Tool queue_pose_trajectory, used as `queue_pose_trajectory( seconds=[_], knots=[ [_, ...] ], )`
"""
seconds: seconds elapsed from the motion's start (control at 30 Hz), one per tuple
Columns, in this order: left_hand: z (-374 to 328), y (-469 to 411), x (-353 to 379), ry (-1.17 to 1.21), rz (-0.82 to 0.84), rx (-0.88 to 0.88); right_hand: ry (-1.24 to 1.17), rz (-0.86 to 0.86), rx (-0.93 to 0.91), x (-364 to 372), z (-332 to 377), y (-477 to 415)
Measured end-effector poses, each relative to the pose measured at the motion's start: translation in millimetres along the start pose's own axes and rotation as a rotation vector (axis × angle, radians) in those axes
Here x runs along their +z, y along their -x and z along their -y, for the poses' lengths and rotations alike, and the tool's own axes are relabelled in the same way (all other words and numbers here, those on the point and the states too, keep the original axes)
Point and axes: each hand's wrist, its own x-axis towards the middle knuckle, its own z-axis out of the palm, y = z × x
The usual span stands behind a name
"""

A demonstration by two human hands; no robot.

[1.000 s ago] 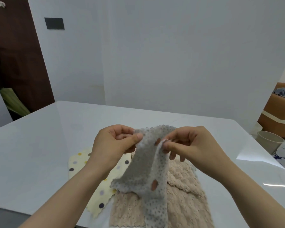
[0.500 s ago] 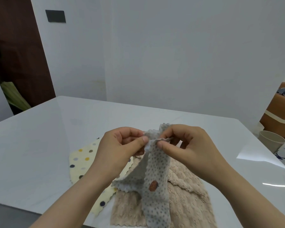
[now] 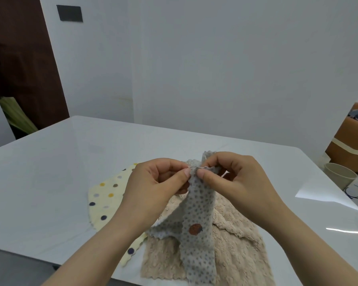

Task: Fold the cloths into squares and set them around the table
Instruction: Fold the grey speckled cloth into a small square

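Up in the air over the near middle of the worktop [image 3: 50, 182]: the grey dotted cloth [image 3: 196, 213], hanging in a long soft drape, one rust-brown spot low on it. Pinched at the scalloped top edge by both hands, close together, nearly thumb to thumb. Left hand [image 3: 153, 190]: thumb and curled forefinger nipping the edge from the left. Right hand [image 3: 236, 182]: same pinch from the right, other fingers curled in behind the fabric. Lower end trailing down onto the beige fleecy cloth [image 3: 236, 250] and touching it.

Looks thin, light and floppy, with no stiffness at all, so likely to sag and twist wherever not held. Not slippery, going by the nubby weave, and nothing fragile about it. Best taken at the corners or along the wavy hem, fingertips only. Probably wants laying flat first for a clean square crease.

Underneath: that beige fleecy cloth, thicker and plusher, spread flat at the near edge, and probably bulkier to fold. Just beside it on the left, touching: a cream polka-dot cloth [image 3: 105, 199], also flat. None folded into a square yet, so early in the job by the look of it. Off to the right, past the worktop: a pale cup [image 3: 339, 176] and a cardboard box [image 3: 347, 145].
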Motion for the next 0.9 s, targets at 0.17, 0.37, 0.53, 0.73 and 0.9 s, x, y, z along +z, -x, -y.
queue_pose_trajectory(
  seconds=[0.17, 0.37, 0.53, 0.73, 0.9],
  knots=[
    [-1, 2, -2, -0.032, 0.002, 0.035, 0.013, -0.001, 0.004, 1, 2, 0],
    [-4, 6, -2, -0.102, 0.003, 0.092, 0.023, 0.000, 0.003, 0, 4, 1],
    [-7, 11, -1, -0.118, 0.008, 0.120, 0.051, -0.006, -0.010, -1, 3, 2],
    [-8, 10, 1, -0.122, -0.018, 0.130, 0.045, -0.010, -0.017, -2, 3, 2],
    [-9, 10, 2, -0.154, -0.049, 0.161, 0.040, -0.010, -0.034, -3, 3, 3]
  ],
)
